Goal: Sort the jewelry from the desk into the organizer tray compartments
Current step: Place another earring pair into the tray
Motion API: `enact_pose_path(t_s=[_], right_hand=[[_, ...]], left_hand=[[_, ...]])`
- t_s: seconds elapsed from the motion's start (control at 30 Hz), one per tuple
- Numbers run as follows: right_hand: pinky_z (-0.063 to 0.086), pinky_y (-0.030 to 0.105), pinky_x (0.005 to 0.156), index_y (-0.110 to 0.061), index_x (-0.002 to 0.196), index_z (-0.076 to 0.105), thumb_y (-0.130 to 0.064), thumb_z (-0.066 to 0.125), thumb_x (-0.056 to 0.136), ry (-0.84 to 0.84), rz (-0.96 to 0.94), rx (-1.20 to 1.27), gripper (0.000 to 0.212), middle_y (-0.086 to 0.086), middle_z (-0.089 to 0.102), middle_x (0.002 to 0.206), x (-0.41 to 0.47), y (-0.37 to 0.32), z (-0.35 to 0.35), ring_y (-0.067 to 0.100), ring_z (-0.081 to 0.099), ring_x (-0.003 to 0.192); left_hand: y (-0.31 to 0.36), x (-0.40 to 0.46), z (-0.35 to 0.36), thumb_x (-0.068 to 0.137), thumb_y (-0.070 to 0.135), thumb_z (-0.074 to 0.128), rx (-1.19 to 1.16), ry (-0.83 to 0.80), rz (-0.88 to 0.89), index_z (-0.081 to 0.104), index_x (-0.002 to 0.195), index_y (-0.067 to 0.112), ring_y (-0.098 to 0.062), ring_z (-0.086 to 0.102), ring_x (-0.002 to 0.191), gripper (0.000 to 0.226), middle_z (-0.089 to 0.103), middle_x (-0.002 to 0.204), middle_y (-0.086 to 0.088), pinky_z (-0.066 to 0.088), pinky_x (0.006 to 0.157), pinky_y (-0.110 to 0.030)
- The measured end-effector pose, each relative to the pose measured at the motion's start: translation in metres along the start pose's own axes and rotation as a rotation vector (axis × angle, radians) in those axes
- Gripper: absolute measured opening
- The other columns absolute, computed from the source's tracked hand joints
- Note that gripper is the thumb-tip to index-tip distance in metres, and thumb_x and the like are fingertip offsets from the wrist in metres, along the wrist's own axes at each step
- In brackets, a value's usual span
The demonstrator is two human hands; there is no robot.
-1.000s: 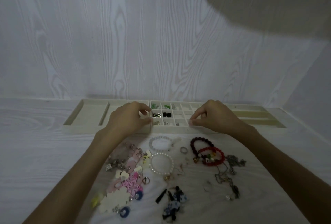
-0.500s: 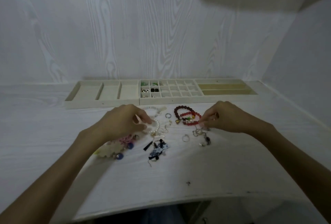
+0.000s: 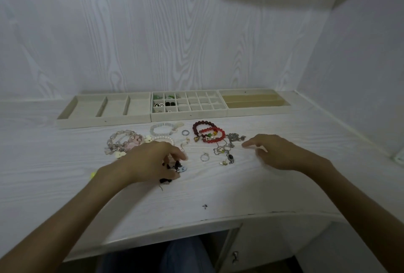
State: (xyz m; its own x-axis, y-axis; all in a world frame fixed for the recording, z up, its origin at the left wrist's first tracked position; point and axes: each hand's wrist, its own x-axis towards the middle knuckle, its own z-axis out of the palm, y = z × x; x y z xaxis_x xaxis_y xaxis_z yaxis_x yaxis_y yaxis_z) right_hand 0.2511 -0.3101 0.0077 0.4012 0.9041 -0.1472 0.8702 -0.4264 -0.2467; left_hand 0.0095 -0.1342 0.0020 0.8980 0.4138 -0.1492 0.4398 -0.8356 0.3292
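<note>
Now my left hand (image 3: 148, 161) pinches black-and-blue earrings (image 3: 177, 166) on the bench (image 3: 65, 176).
Right hand (image 3: 275, 152) hovers loose, holding nothing, near the necklace tangle (image 3: 227, 150).

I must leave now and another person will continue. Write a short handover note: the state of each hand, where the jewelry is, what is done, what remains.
Left hand: fingers curled over the black and white earrings on the desk; grip not confirmed.
Right hand: open, holding nothing, beside the chain necklaces.
Done: a few earrings sit in the left cells of the grid tray.
Left: the red bracelets, pearl bracelets, pink bracelets and two rings lie loose on the desk. The three-slot tray and long-slot tray hold nothing visible.
</note>
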Motion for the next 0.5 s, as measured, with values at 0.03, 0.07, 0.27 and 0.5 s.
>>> enact_pose_path(t_s=[0.03, 0.07, 0.27, 0.5], right_hand=[[0.036, 0.033, 0.103, -0.026, 0.132, 0.051, -0.008, 0.038, 0.098, 0.006, -0.005, 0.017, 0.04, -0.001, 0.045, 0.141, -0.002, 0.0, 0.003, 0.019, 0.042, 0.128], [0.037, 0.032, 0.101, -0.027, 0.133, 0.05, -0.011, 0.039, 0.099, 0.033, -0.015, 0.026, 0.039, -0.001, 0.047, 0.138, -0.003, -0.001, 0.005, 0.018, 0.043, 0.127], [0.039, 0.026, 0.081, -0.031, 0.136, 0.046, -0.017, 0.043, 0.099, 0.174, -0.104, 0.012, 0.041, 0.001, 0.053, 0.113, 0.005, -0.02, 0.011, 0.017, 0.047, 0.108], [0.044, 0.03, 0.083, -0.028, 0.132, 0.052, -0.006, 0.041, 0.096, 0.172, -0.179, 0.079, 0.044, 0.003, 0.055, 0.118, 0.015, -0.048, 0.017, 0.019, 0.05, 0.107]], left_hand=[[0.001, 0.001, 0.0, 0.082, 0.038, 0.07, -0.005, -0.002, -0.004, 0.056, 0.123, 0.039, -0.002, 0.055, 0.098, 0.043, 0.058, 0.114, 0.019, 0.046, 0.087, -0.022], [0.003, 0.004, 0.001, 0.082, 0.037, 0.071, -0.016, -0.003, -0.006, 0.057, 0.121, 0.039, -0.001, 0.055, 0.094, 0.042, 0.059, 0.11, 0.018, 0.048, 0.087, -0.024], [0.006, 0.016, 0.003, 0.08, 0.031, 0.074, -0.134, -0.003, 0.011, 0.063, 0.113, 0.037, 0.0, 0.06, 0.092, 0.036, 0.061, 0.11, 0.02, 0.052, 0.087, -0.03], [0.0, 0.02, -0.001, 0.082, 0.023, 0.072, -0.335, 0.005, 0.078, 0.061, 0.113, 0.038, 0.002, 0.06, 0.097, 0.037, 0.06, 0.117, 0.016, 0.049, 0.077, -0.011]])
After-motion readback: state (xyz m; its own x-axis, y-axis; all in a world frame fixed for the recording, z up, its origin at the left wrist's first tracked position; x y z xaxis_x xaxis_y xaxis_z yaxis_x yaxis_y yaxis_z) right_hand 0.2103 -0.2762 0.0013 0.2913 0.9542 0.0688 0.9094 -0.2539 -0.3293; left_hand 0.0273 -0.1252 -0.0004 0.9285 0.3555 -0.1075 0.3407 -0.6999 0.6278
